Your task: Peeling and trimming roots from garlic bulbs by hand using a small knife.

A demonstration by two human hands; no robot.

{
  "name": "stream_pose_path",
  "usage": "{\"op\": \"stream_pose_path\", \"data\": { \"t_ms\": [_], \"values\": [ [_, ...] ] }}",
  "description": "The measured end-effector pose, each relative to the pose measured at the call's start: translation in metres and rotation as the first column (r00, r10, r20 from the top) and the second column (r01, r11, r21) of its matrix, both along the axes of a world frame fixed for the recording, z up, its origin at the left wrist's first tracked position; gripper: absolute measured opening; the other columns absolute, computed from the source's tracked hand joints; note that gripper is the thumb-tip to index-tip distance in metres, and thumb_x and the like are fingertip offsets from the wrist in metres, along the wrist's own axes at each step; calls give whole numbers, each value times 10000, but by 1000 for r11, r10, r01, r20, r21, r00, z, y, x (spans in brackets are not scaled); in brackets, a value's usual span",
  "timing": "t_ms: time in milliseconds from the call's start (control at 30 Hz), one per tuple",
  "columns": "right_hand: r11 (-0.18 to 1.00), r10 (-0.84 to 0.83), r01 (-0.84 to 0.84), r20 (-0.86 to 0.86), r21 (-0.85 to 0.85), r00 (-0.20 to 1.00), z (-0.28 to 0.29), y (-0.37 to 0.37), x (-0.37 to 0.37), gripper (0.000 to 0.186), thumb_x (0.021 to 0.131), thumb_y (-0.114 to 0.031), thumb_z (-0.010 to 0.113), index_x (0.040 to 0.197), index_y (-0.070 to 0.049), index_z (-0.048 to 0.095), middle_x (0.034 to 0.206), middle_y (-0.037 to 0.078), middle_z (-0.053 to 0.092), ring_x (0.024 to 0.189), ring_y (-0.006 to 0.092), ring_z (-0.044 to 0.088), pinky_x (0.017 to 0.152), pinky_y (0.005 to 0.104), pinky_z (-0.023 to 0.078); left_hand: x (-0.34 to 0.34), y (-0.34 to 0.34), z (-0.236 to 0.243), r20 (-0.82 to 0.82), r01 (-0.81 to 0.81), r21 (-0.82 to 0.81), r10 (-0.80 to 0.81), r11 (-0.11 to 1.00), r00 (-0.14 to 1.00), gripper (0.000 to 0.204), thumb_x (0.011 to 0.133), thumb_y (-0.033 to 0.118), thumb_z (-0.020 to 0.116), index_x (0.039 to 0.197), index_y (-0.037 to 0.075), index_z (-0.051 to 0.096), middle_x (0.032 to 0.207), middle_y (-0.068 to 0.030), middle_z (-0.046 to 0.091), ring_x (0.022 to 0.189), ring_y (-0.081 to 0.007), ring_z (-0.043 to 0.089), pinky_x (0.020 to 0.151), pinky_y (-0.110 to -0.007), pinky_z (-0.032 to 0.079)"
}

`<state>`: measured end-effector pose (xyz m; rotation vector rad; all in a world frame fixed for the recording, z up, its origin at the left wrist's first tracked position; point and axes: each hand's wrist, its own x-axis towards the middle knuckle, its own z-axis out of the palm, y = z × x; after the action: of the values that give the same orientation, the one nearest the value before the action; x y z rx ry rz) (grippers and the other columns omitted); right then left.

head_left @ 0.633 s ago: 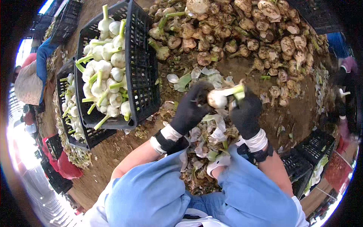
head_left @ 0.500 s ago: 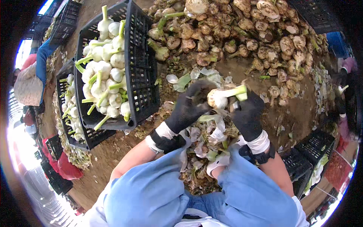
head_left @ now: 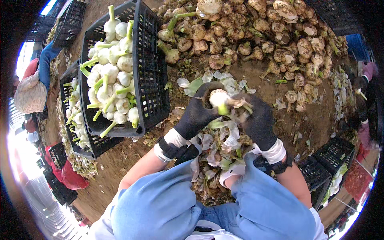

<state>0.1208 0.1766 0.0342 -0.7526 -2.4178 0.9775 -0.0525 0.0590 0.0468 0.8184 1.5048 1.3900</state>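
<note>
A garlic bulb (head_left: 219,98) with a pale, cleaned top and a short green stem stub is gripped in my black-gloved left hand (head_left: 200,110), its fingers curled round the bulb's left side. Against the bulb's right side, my black-gloved right hand (head_left: 256,120) pinches loose brownish outer skin (head_left: 240,105); its fingertips are smeared by motion. Below both hands, a heap of peeled garlic skins (head_left: 230,138) lies between my legs.
A black crate (head_left: 152,80) of cleaned white garlic stands at the left, with another crate (head_left: 90,150) beside it. Soil-covered garlic bulbs (head_left: 276,44) are piled ahead. More black crates (head_left: 330,154) sit at the right. Other people work at both sides.
The bulb has turned, its green stem swinging from pointing right to pointing down toward me. My left hand has closed round it, and my right hand has shifted slightly left, drawing at its skin.
</note>
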Motion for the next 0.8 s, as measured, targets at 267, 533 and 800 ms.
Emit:
{"op": "stream_pose_path", "data": {
  "t_ms": [267, 533, 800],
  "values": [
    [991, -84, 57, 242, 119, 967, -18, 16, -3, 424, 791, -109, 638, 1212, -67, 607, 880, 213, 667, 791, 413, 646, 692, 448, 522, 1, -4, 11, 10, 141, 25, -142, 990, 990, 504, 814, 96, 769, 1261, 42, 543, 1248, -83, 583, 1159, -169, 545, 1010, -324, 433],
    [981, 41, -70, 161, 180, 986, 18, 1, 0, 413, 815, -106, 664, 1224, -139, 613, 888, 138, 664, 744, 375, 640, 633, 444, 514, 1, -6, -4, -85, 80, -41, -83, 996, 993, 543, 806, 111, 756, 1290, 58, 517, 1258, -82, 591, 1155, -159, 547, 1006, -323, 425],
    [976, 41, -72, 154, 205, 987, 33, 0, -16, 181, 794, -119, 661, 967, -83, 622, 804, 145, 633, 708, 365, 635, 600, 451, 500, 8, -9, 8, -50, 4, -27, -6, 1000, 999, 483, 825, 129, 758, 1245, 50, 534, 1142, -50, 628, 1045, -139, 591, 901, -297, 478]
  ]
}}
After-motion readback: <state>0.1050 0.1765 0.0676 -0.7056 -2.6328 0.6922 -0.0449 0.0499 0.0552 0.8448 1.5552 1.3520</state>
